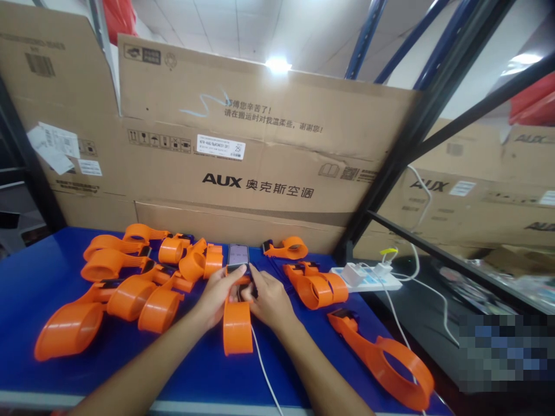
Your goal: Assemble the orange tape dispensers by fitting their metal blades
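Both my hands meet at the middle of the blue table, gripping one orange tape dispenser (pixel 237 328). Its round loop hangs toward me, and its dark head end is partly hidden by my fingers. My left hand (pixel 217 293) wraps that end from the left, thumb on top. From the other side my right hand (pixel 269 296) closes on it with bent fingers. Just beyond my fingertips lies a phone (pixel 239 254) with a lit screen. A white cable (pixel 262 358) runs from under the dispenser toward the front edge.
Several orange tape dispensers (pixel 71 329) lie in a group on the left of the blue table (pixel 30 266). More dispensers (pixel 405 372) lie on the right. A white power strip (pixel 390 280) with plugs sits by a black rack post (pixel 368 214). Large cardboard (pixel 260 156) stands behind.
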Demonstrator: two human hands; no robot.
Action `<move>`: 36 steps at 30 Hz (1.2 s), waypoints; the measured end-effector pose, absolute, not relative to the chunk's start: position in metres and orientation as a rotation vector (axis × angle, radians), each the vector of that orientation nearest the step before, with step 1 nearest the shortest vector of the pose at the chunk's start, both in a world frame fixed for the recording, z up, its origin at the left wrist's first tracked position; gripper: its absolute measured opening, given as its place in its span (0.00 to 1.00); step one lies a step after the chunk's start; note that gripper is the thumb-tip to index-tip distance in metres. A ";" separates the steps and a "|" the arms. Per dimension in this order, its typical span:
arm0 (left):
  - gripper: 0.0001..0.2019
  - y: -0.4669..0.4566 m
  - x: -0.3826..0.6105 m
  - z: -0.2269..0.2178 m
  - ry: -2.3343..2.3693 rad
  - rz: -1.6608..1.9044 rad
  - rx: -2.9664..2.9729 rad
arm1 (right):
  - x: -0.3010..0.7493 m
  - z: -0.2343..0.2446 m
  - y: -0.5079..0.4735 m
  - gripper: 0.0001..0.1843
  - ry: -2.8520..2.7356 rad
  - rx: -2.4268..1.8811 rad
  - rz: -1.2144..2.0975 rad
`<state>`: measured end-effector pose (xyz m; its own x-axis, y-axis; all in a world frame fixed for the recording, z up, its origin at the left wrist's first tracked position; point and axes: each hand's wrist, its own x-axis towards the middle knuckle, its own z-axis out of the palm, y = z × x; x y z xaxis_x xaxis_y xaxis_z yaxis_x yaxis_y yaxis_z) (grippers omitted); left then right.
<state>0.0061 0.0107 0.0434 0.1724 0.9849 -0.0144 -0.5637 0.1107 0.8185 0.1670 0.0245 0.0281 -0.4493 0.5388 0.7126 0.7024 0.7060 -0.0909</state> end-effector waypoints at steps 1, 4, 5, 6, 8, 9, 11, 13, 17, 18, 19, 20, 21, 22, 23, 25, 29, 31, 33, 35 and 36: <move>0.21 0.011 0.006 0.042 0.679 1.275 0.790 | 0.167 0.027 0.025 0.30 -2.162 -0.933 -0.304; 0.21 0.012 0.006 0.039 0.682 1.277 0.809 | 0.167 0.024 0.026 0.29 -2.157 -0.912 -0.363; 0.21 0.013 0.006 0.038 0.684 1.278 0.813 | 0.167 0.024 0.026 0.29 -2.152 -0.910 -0.375; 0.21 0.013 0.006 0.037 0.685 1.277 0.815 | 0.167 0.024 0.026 0.29 -2.150 -0.910 -0.382; 0.21 0.014 0.006 0.036 0.688 1.277 0.816 | 0.166 0.024 0.026 0.29 -2.148 -0.907 -0.386; 0.21 0.014 0.006 0.036 0.690 1.277 0.816 | 0.166 0.024 0.026 0.29 -2.153 -0.900 -0.383; 0.21 0.014 0.006 0.036 0.687 1.278 0.819 | 0.166 0.024 0.026 0.29 -2.162 -0.883 -0.375; 0.21 0.014 0.006 0.037 0.679 1.275 0.822 | 0.166 0.025 0.026 0.28 -2.160 -0.877 -0.375; 0.21 0.015 0.005 0.037 0.691 1.284 0.821 | 0.166 0.032 0.025 0.26 -2.171 -0.901 -0.341; 0.21 0.015 0.004 0.037 0.706 1.293 0.818 | 0.168 0.035 0.025 0.26 -2.184 -0.903 -0.316; 0.21 0.016 0.004 0.037 0.721 1.301 0.815 | 0.169 0.038 0.025 0.25 -2.199 -0.902 -0.286; 0.21 0.016 0.003 0.037 0.733 1.307 0.809 | 0.171 0.042 0.025 0.24 -2.213 -0.898 -0.253; 0.21 0.016 0.003 0.038 0.743 1.308 0.805 | 0.174 0.045 0.025 0.23 -2.223 -0.894 -0.220; 0.21 0.016 0.002 0.038 0.754 1.306 0.811 | 0.176 0.048 0.026 0.22 -2.226 -0.890 -0.186; 0.21 0.016 0.002 0.038 0.769 1.304 0.829 | 0.179 0.050 0.027 0.21 -2.224 -0.886 -0.155; 0.22 0.016 0.002 0.038 0.816 1.300 0.897 | 0.182 0.052 0.028 0.19 -2.211 -0.879 -0.098; 0.22 0.015 0.002 0.037 0.926 1.299 1.061 | 0.183 0.050 0.030 0.13 -2.174 -0.891 -0.032; 0.21 0.014 0.002 0.038 0.953 1.299 1.111 | 0.181 0.049 0.029 0.13 -2.160 -0.895 -0.015; 0.20 0.013 0.002 0.038 0.963 1.305 1.141 | 0.180 0.049 0.028 0.13 -2.159 -0.889 -0.002; 0.20 0.012 0.002 0.039 0.960 1.314 1.161 | 0.179 0.049 0.027 0.13 -2.160 -0.881 0.007; 0.20 0.012 0.002 0.039 0.957 1.318 1.166 | 0.179 0.050 0.027 0.13 -2.160 -0.877 0.010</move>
<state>0.0023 0.0121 0.0390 0.0618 0.9920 0.1101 -0.2029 -0.0955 0.9745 0.1794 0.0272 0.0496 -0.4503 0.5918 0.6686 0.5856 0.7610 -0.2792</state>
